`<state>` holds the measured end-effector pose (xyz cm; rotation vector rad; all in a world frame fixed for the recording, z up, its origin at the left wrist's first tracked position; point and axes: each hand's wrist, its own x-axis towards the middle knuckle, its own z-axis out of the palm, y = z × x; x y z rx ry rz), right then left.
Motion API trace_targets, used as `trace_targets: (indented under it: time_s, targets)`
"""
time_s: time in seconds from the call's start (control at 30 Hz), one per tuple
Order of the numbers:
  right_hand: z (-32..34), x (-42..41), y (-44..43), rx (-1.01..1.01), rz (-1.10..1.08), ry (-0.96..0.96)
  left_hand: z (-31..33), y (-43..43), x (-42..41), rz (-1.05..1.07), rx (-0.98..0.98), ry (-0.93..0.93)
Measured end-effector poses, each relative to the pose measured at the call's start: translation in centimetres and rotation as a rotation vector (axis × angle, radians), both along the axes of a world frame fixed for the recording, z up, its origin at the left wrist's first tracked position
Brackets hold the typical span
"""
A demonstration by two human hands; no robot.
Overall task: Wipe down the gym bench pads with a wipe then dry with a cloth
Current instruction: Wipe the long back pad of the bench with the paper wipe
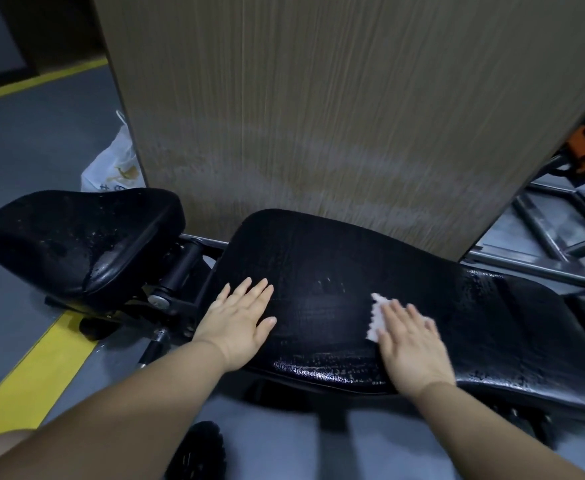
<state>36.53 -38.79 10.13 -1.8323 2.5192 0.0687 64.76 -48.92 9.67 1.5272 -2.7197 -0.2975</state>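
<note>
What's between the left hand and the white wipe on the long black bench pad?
Nothing: only a bare stretch of the long black bench pad separates the left hand from the white wipe under the right hand. Seen in head view.

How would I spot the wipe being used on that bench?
Start at the long black bench pad in front of the tall wooden panel. Near its middle, the right hand lies flat with straight fingers. The wipe is the small white sheet with a zigzag edge showing from under those fingers, whereas the left hand rests on bare pad.
</note>
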Motion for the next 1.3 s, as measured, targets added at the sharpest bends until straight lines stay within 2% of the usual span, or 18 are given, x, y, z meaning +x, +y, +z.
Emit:
trace_targets:
  time_s: [0.13, 0.2, 0.33, 0.43, 0.6, 0.7, 0.9, 1.03, 1.13, 1.3]
  targets:
    - [0.2, -2.7, 1.0, -0.009, -0.301, -0.061, 0.0, -0.1, -0.1, -0.004, -0.008, 0.010]
    - [-0.1, -1.0, -0.1, -0.037, -0.344, -0.041, -0.2, -0.1, -0.1, -0.009, -0.014, 0.002]
    - [-0.4, 7.1, -2.0, -0.082, -0.033, -0.049, -0.4, -0.2, -0.1, -0.014, -0.030, -0.006]
    - [-0.2, 12.6, -2.1, -0.021, 0.167, -0.117, -0.2, -0.1, -0.1, -0.017, -0.032, -0.017]
    - [0.3, 10.6, -1.5, -0.018, 0.282, -0.119, -0.1, -0.1, -0.1, -0.016, -0.029, -0.020]
    - [0.2, 6.4, -0.9, -0.029, 0.168, -0.094, -0.2, -0.2, 0.0, -0.021, -0.031, -0.024]
    - [0.2, -4.7, 1.3, -0.028, -0.282, -0.035, -0.3, -0.2, -0.2, -0.017, -0.041, -0.014]
    - [0.2, -3.8, 0.5, -0.055, -0.430, -0.048, -0.4, -0.2, -0.2, -0.011, -0.059, -0.026]
    - [0.1, 1.4, -0.9, -0.081, -0.273, -0.001, -0.5, -0.2, -0.2, -0.008, -0.055, -0.022]
    - [0.1, 11.9, -2.0, -0.024, 0.168, -0.100, -0.2, -0.1, -0.3, -0.008, -0.051, -0.040]
